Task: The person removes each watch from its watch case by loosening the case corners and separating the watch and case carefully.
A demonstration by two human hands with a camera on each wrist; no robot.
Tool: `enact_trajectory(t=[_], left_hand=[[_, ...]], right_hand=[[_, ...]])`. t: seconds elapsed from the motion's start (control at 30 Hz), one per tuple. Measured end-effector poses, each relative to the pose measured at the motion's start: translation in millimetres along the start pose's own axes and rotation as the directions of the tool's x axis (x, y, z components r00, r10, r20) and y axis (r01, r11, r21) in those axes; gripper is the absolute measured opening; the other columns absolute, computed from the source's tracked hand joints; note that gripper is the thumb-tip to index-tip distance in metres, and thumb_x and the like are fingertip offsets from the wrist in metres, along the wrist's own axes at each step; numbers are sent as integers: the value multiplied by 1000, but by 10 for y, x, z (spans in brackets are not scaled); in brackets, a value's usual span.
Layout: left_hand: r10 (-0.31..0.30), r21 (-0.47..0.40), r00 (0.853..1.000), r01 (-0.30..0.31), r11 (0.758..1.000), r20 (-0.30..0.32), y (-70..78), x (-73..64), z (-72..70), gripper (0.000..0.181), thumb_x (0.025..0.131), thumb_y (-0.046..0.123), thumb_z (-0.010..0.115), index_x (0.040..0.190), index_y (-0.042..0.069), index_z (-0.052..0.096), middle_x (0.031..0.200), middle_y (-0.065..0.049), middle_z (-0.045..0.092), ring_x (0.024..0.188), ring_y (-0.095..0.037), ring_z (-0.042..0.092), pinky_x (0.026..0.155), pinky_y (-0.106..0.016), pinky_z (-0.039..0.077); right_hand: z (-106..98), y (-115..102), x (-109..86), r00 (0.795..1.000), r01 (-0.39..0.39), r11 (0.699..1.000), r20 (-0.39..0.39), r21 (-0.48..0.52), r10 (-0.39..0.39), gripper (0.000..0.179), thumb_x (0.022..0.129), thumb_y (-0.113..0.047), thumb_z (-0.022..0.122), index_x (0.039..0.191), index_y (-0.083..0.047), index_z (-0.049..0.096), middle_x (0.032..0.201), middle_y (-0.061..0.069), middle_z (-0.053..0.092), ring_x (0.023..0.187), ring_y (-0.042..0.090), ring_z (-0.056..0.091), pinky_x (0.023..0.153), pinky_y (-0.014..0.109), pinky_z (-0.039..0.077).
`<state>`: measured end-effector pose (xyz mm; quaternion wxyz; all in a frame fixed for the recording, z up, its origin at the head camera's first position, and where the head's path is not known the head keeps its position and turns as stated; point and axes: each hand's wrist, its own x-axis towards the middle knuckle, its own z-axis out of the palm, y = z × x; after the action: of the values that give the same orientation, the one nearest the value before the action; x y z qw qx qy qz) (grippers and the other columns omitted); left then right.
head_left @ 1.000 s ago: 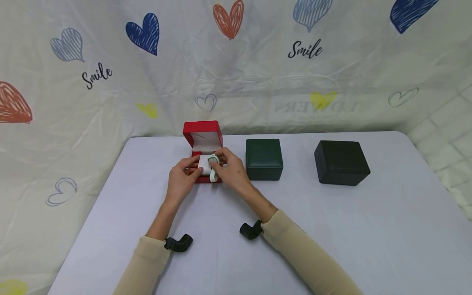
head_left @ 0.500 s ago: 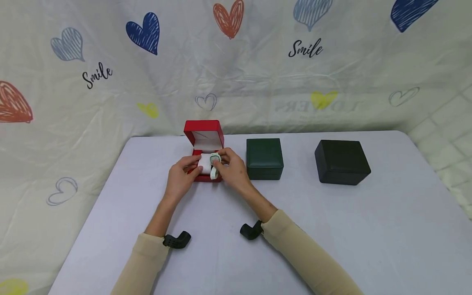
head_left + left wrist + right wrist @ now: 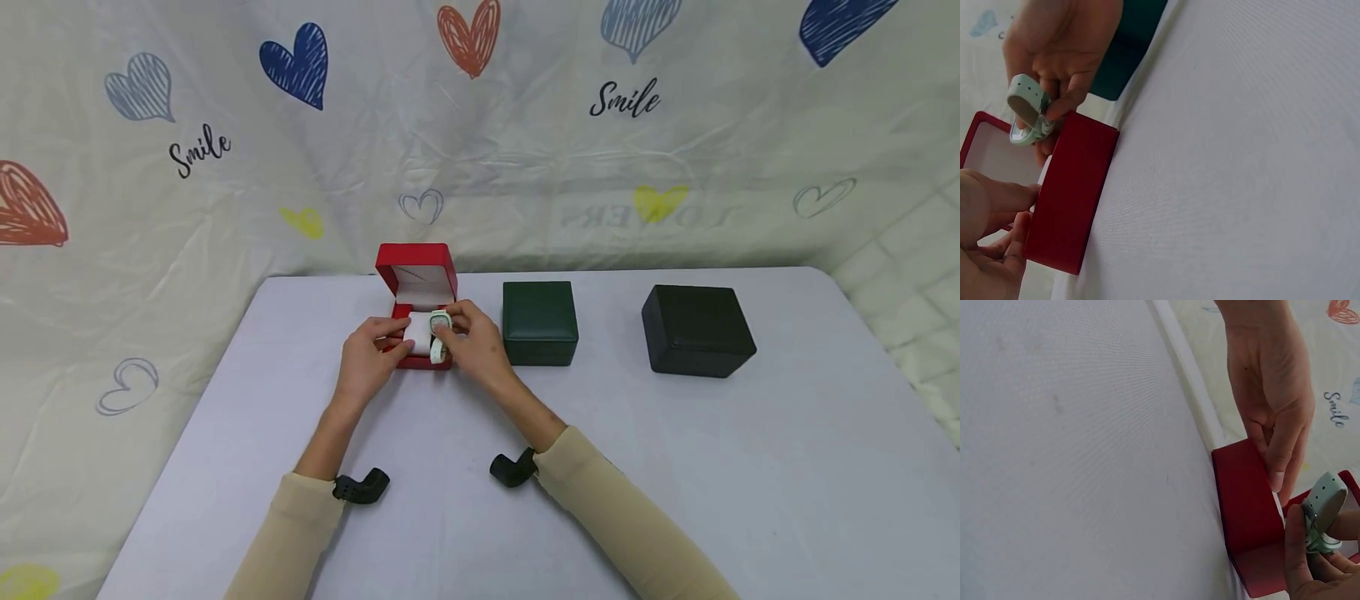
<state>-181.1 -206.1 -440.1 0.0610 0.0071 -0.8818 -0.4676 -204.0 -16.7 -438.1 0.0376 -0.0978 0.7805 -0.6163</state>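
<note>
Both're gripping: your L hand (image 3: 366, 358) pinching white cushion (image 3: 417, 335), R hand (image 3: 476, 343) sliding mint wristwatch (image 3: 437, 319) twd R edge of red box (image 3: 416, 363), baring more cushion.

Dressed in beige, and plain beige at that! Showing a left sleeve (image 3: 279, 537) in one solid colour and, matching it neatly, a right sleeve (image 3: 630, 517). Running long down the forearms, finishing in straight cuffs (image 3: 311, 494) short of the wrists. Then straight over to black: sporting a left camera (image 3: 363, 487) and a right camera (image 3: 513, 470) beside those cuffs. Bent like a pipe elbow, stubby and rounded at the free end. Bare beyond that, left hand (image 3: 365, 358) and right hand (image 3: 476, 343) alike.
</note>
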Motion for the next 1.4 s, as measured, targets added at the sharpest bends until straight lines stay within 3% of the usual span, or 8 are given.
enact_trajectory(t=[0.17, 0.37, 0.57, 0.67, 0.8, 1.03, 1.4], left_hand=[[13, -45, 1000, -14, 999, -10, -40, -15, 1, 42, 93, 5, 76, 134, 4, 69, 128, -18, 65, 114, -32, 67, 105, -45, 58], [14, -52, 998, -17, 998, -64, -13, -77, -5, 38, 94, 10, 76, 132, 7, 72, 125, -14, 68, 111, -28, 68, 99, -43, 61], [35, -64, 990, -44, 997, -135, 27, -167, -4, 30, 96, 14, 75, 125, 10, 75, 122, -9, 70, 109, -25, 67, 88, -21, 58], [50, -67, 989, -60, 996, -141, 52, -222, -7, 27, 97, 17, 74, 124, 14, 76, 121, -5, 70, 108, -22, 66, 85, -15, 55], [53, -88, 991, -64, 994, -120, 89, -298, -7, 27, 99, 21, 73, 125, 16, 74, 122, -4, 70, 107, -17, 64, 84, -14, 53], [40, -158, 998, -47, 986, -49, 129, -404, 19, 35, 99, 24, 73, 132, 14, 69, 123, -9, 68, 107, -20, 63, 83, -11, 55], [1, -239, 1000, 5, 971, 25, 62, -543, 64, 46, 98, 23, 74, 141, 12, 61, 131, -8, 69, 113, -19, 67, 81, -14, 58]], right_hand=[[-13, 10, -12, 1000, 5, 999, -5, 35, -4, 27, 101, -15, 68, 126, -5, 61, 121, 14, 73, 105, 25, 70, 72, 20, 52], [-24, -14, -32, 1000, 3, 994, -11, 105, -2, 27, 101, -13, 69, 125, -5, 61, 120, 14, 66, 96, 20, 69, 64, 21, 55], [-11, -93, -66, 999, 32, 995, -20, 98, -30, 27, 99, -13, 72, 123, -5, 62, 116, 14, 66, 94, 22, 71, 63, 21, 54], [2, -113, -70, 998, 66, 996, -27, 55, -65, 26, 97, -13, 73, 121, -6, 65, 114, 14, 69, 95, 23, 70, 69, 20, 53], [10, -122, -84, 996, 89, 996, -26, 26, -89, 26, 96, -15, 75, 120, -8, 67, 113, 12, 71, 97, 23, 67, 76, 21, 52], [-4, -134, -123, 996, 84, 996, -24, 18, -83, 27, 96, -17, 75, 122, -10, 68, 116, 11, 72, 100, 27, 69, 74, 22, 55], [27, -160, -168, 997, 64, 998, 31, 30, -65, 28, 94, -17, 78, 119, -9, 67, 111, 11, 76, 98, 23, 70, 75, 22, 58]])
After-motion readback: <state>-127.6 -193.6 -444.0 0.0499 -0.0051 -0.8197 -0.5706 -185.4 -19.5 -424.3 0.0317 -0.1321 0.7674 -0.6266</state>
